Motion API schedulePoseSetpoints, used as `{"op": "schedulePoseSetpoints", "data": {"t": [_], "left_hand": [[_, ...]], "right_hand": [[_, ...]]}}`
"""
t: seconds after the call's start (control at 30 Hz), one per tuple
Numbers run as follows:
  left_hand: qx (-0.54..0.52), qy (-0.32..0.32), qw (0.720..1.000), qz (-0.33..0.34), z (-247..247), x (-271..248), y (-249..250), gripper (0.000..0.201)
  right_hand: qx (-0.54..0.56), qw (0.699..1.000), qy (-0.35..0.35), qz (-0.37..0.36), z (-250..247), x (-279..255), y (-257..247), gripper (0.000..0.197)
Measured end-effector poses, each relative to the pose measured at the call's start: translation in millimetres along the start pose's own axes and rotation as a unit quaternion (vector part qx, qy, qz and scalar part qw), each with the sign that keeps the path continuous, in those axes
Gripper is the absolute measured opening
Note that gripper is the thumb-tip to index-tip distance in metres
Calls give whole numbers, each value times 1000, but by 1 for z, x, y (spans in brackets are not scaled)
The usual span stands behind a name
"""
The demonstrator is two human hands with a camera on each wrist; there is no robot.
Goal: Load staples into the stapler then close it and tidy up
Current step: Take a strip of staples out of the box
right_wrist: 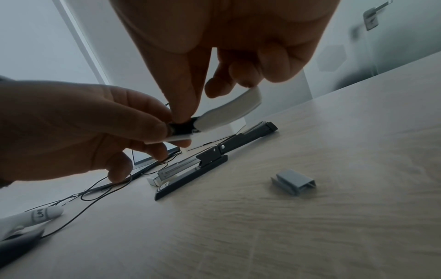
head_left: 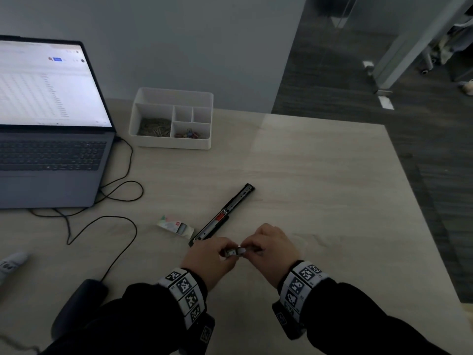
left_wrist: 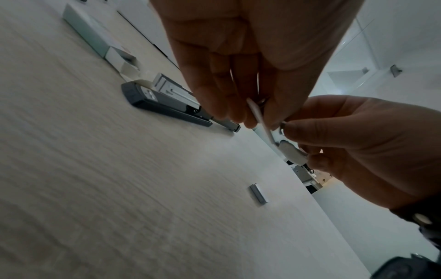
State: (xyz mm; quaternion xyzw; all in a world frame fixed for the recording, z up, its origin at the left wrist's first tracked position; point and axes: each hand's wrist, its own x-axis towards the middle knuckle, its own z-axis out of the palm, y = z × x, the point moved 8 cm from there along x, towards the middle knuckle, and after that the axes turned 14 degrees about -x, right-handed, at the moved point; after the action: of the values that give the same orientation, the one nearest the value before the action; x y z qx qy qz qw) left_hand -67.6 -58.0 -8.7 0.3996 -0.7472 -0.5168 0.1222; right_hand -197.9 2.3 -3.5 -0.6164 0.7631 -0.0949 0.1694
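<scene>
Both hands meet just above the table's near middle and pinch one small white hinged piece (head_left: 235,251) with a black middle part. My left hand (head_left: 225,250) grips its left end, my right hand (head_left: 247,249) its curved white arm (right_wrist: 229,111). In the left wrist view the white hinged piece (left_wrist: 259,120) shows as a thin strip between the fingertips. The black stapler (head_left: 222,213) lies opened out flat on the table just beyond the hands. A short grey staple strip (right_wrist: 294,182) lies loose on the table below my right hand. The opened staple box (head_left: 176,226) sits left of the stapler.
An open laptop (head_left: 51,124) stands at the far left, with black cables (head_left: 122,190) looping toward the stapler. A white compartment organizer (head_left: 176,92) holding clips sits at the back. A white object (head_left: 12,262) lies at the left edge. The table's edge (head_left: 409,201) runs along the right.
</scene>
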Motion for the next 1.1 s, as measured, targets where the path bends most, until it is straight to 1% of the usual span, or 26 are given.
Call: {"op": "schedulePoseSetpoints", "data": {"t": [0.07,0.13,0.2,0.33,0.37,0.4,0.47,0.5,0.53,0.63,0.7,0.77,0.83,0.87,0.97,1.03,1.1], "left_hand": [[-3,1,1000,-2,1,0,-1,26],[-10,10,1000,-11,0,-1,-3,19],[-19,26,999,-25,-2,-2,-7,16],[-71,66,994,-59,-7,-1,-14,14],[-91,75,991,-70,-8,-1,-17,15],[-113,81,987,-83,-7,-1,-22,16],[-155,82,980,-98,-3,0,-29,19],[-166,75,978,-100,1,0,-31,21],[-170,66,978,-99,5,0,-32,21],[-154,47,983,-88,13,0,-29,17],[-116,52,988,-86,14,3,-28,11],[-67,52,992,-92,13,8,-30,6],[-27,38,995,-90,14,13,-32,7],[-15,33,996,-87,15,14,-33,8],[11,28,995,-90,17,18,-37,15],[19,34,995,-96,18,18,-39,15],[22,39,993,-106,19,18,-42,12]], "right_hand": [[-21,1000,14,-6,-1,-1,-2,23],[-29,999,44,-3,-5,-3,-3,29],[-29,998,60,20,-8,-5,1,31],[-11,994,73,76,-13,-10,16,38],[23,993,74,95,-13,-11,22,39],[83,987,69,116,-12,-12,27,37],[222,962,42,155,-5,-13,33,23],[256,952,33,165,-3,-14,33,18],[263,951,32,161,-5,-14,31,16],[256,956,43,138,-9,-14,28,15],[256,953,29,160,-2,-13,36,17],[256,948,-1,187,10,-11,45,18],[257,942,-14,216,17,-11,57,17],[249,940,-7,234,17,-12,65,14],[183,945,29,271,11,-15,92,7],[153,949,15,274,14,-17,103,9],[113,961,-21,251,21,-18,105,12]]}}
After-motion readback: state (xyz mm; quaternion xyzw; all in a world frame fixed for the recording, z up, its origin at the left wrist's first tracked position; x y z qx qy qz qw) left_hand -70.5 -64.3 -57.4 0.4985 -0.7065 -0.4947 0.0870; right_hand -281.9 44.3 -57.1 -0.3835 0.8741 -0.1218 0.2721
